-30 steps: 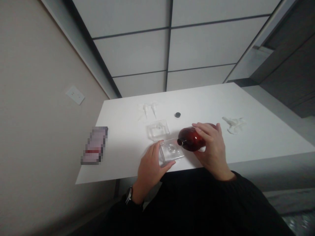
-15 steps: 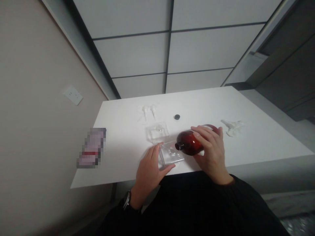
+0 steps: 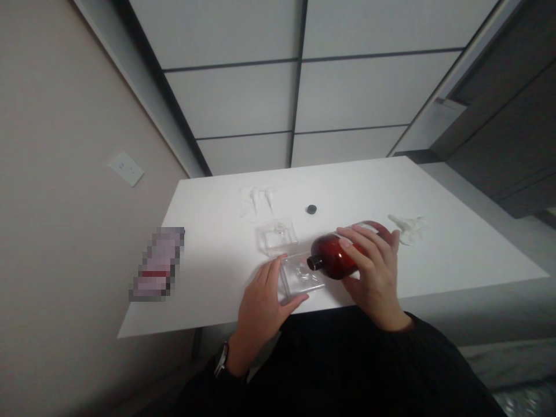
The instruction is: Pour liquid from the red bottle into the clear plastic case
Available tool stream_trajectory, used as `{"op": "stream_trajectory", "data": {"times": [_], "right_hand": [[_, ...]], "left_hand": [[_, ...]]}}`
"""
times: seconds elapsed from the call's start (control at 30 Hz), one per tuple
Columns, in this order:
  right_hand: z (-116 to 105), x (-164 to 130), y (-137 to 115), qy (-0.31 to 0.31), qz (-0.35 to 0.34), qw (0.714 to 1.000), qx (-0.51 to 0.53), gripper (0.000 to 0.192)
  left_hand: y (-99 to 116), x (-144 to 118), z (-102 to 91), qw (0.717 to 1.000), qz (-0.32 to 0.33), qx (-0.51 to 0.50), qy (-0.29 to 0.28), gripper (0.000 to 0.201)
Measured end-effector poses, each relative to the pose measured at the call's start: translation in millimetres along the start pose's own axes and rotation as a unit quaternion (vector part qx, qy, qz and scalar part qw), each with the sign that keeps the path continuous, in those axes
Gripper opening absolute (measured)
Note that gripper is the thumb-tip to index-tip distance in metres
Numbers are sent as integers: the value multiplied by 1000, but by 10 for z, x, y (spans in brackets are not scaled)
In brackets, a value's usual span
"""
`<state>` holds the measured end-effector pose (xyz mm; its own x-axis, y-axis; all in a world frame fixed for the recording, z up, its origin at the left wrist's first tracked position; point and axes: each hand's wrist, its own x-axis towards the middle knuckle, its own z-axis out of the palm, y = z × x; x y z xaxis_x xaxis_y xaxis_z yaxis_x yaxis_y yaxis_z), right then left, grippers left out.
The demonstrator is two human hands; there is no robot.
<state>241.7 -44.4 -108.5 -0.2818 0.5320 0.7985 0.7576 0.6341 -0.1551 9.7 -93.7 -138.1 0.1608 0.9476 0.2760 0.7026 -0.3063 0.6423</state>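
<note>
Bottle: I see a reddish-brown, glossy, round-shouldered bottle (image 3: 334, 255) tipped well over above the counter's near edge, its uncapped dark mouth above the near container; I cannot tell whether liquid is leaving it.
Right grip: my right grip (image 3: 372, 267) is clamped around the bottle's body, fingers over the top, thumb beneath.
Bottle handling: I judge it stiff and smooth, likely slippery if wet, heavier if full; I would hold the broad body, keeping clear of the neck.
Near container: a clear, square-sided container with a round opening (image 3: 297, 284), on the counter; I expect it to be light, rigid and easily nudged or cracked.
Left grip: my left grip (image 3: 259, 304) is closed about its left end, fingertips at the far corner, thumb along the near side; those sides are where I would hold it.
Counter: a plain white flat counter (image 3: 208, 249) carries a second clear square container (image 3: 278, 238), a small round black cap (image 3: 311, 209), two white nozzle-like pieces (image 3: 262, 198) and crumpled white tissue (image 3: 408, 229).
Room: beige wall (image 3: 52, 145) on the left, white panels with dark strips (image 3: 243, 98) behind.
</note>
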Motion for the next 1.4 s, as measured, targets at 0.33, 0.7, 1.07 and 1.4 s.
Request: {"op": "stream_trajectory", "data": {"times": [0.33, 0.7, 1.07, 1.4], "right_hand": [[28, 14, -6, 27, -14, 999, -10, 69], [15, 20, -6, 30, -19, 999, -16, 71], [1, 12, 13, 31, -31, 999, -27, 66], [-4, 16, 9, 37, -31, 998, -27, 64]], "left_hand": [[69, 9, -48, 999, -11, 28, -22, 78], [84, 22, -55, 999, -14, 25, -25, 77], [87, 22, -61, 999, -11, 25, -25, 78], [89, 19, -57, 999, -12, 23, -27, 78]]}}
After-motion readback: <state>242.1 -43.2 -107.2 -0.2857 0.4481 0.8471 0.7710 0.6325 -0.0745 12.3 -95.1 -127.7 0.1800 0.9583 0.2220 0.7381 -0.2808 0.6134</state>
